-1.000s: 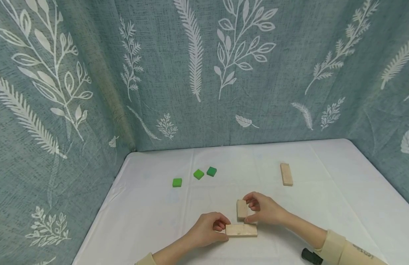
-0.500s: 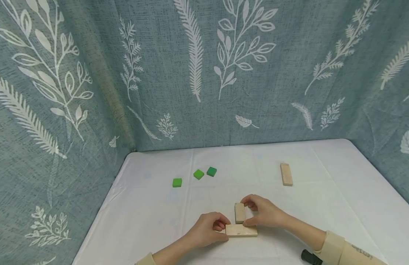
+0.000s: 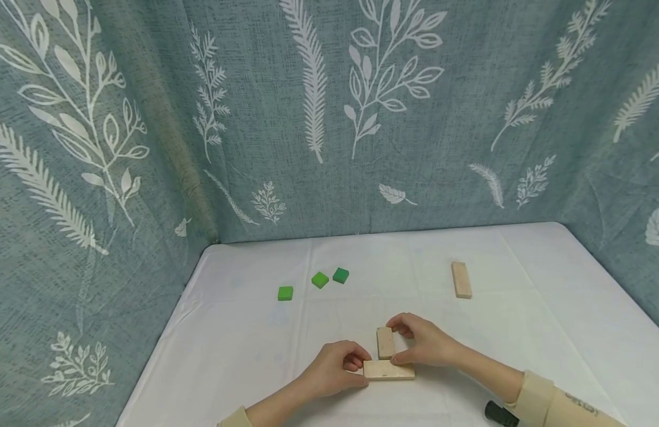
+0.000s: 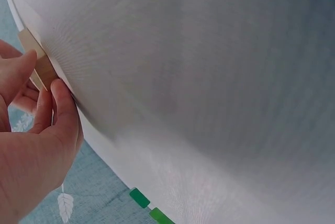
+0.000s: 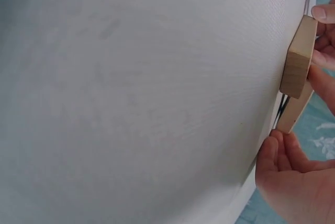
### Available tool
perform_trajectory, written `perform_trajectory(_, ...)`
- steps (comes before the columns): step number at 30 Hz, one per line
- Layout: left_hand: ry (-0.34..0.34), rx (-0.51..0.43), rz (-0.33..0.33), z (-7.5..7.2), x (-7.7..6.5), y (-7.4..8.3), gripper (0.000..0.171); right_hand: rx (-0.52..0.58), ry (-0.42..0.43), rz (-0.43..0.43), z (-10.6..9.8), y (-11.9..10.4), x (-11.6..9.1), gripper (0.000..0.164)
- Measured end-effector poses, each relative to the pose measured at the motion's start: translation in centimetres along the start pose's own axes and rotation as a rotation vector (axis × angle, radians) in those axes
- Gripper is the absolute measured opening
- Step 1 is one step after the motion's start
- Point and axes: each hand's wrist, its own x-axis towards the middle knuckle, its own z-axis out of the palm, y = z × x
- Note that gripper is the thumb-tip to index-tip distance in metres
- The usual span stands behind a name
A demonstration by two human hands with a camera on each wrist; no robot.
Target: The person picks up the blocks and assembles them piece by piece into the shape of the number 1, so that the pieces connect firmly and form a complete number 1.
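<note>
Left hand [image 3: 333, 370]: pinching one end of a pale rectangular wooden block [image 3: 385, 371]. Right hand [image 3: 425, 342]: gripping a similar second block [image 3: 385, 343], extending crosswise just beyond.

Rectangular wooden blocks [image 3: 461, 280]: three. Light-green square tiles [image 3: 285, 293]: two. Dark-green square tile [image 3: 340, 275]: one. Hands [image 3: 333, 370]: two. Black object [image 3: 501, 414]: one.

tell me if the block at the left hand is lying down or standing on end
Lying down: in the head view, the block runs lengthwise along the table, with its left end at the left hand.
</note>
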Motion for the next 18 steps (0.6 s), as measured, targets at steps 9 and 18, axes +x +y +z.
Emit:
perform_trajectory(9, 0.0, -0.009, -0.012, 0.03, 0.02, -0.01, 0.028, 0.016, -0.014, -0.013, -0.08, -0.22, -0.09, 0.059)
perform_trajectory(18, -0.002, -0.006, -0.01, 0.05, 0.01, -0.02, 0.028, 0.015, -0.022, -0.013, -0.13, -0.01, -0.04, 0.06)
